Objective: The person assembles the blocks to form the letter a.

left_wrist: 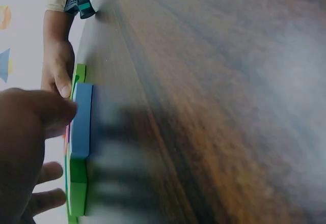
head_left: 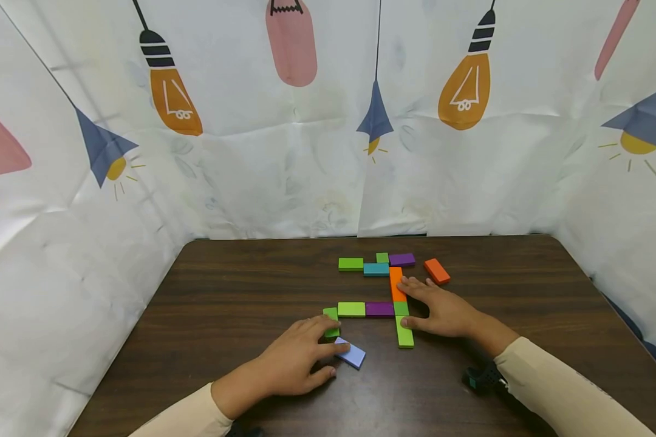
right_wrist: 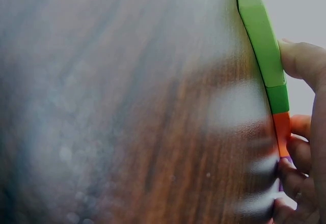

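Observation:
My left hand (head_left: 297, 358) reaches over the table with fingers spread. One fingertip rests on a light blue block (head_left: 355, 357) lying askew, and others touch the upright green block (head_left: 331, 313) at the row's left end. In the left wrist view the blue block (left_wrist: 82, 119) lies along the table. My right hand (head_left: 445, 309) has its fingertips on the long orange block (head_left: 396, 279) and its thumb on the lime block (head_left: 404, 337) below. A small green block (head_left: 401, 308) sits between those two, where a purple block (head_left: 379, 309) and another lime block (head_left: 351, 310) join from the left.
Farther back lie a green block (head_left: 351, 264), a teal block (head_left: 376, 270), a small green block (head_left: 382, 257) and a purple block (head_left: 402, 260). A loose orange-red block (head_left: 437, 271) is right of them. Patterned white cloth (head_left: 306, 194) hangs behind the dark wooden table (head_left: 240, 279).

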A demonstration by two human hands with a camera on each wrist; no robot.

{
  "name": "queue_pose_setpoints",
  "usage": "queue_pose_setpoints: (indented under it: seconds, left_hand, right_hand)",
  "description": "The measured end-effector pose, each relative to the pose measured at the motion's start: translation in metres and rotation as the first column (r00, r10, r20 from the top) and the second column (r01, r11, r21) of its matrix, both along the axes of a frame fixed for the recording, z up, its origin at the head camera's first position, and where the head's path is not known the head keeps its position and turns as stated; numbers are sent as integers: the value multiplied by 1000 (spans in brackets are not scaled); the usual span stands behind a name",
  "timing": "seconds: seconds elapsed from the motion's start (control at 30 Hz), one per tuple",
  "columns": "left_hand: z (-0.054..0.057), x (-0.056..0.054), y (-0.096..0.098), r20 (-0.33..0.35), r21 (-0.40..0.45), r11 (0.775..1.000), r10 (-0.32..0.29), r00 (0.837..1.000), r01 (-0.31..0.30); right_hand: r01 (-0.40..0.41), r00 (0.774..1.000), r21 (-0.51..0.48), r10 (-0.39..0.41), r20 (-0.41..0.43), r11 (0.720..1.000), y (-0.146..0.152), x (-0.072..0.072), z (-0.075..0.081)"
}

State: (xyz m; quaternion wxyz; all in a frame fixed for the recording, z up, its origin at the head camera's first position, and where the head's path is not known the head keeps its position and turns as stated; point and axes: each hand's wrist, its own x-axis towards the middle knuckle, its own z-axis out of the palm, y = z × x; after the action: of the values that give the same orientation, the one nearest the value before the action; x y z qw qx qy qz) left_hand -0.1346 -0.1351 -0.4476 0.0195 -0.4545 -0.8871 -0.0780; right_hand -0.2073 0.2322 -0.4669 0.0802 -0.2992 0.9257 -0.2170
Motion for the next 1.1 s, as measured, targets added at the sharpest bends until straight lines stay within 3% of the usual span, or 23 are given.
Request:
queue_pose_setpoints:
  seconds: [0.23, 0.7, 0.93, 1.1]
  left_hand:
    - [0, 0, -6, -2, -32, 999, -30, 1000, 30]
    - [-4, -1, -8, -30, -40, 999, -23, 999, 21]
    - [-4, -2, -10, 37, -1, 999, -34, 999, 34]
    - [-6, -3, -10, 41, 6, 999, -47, 998, 47]
  right_hand:
    - [-6, 1000, -1, 6, -3, 1000, 1, -1, 0]
    - [4, 1000, 5, -4, -11, 1000, 0, 1, 2]
    - [13, 1000, 16, -13, 0, 1000, -1, 1, 3]
    - [7, 1000, 29, -7, -1, 1000, -1, 0, 2]
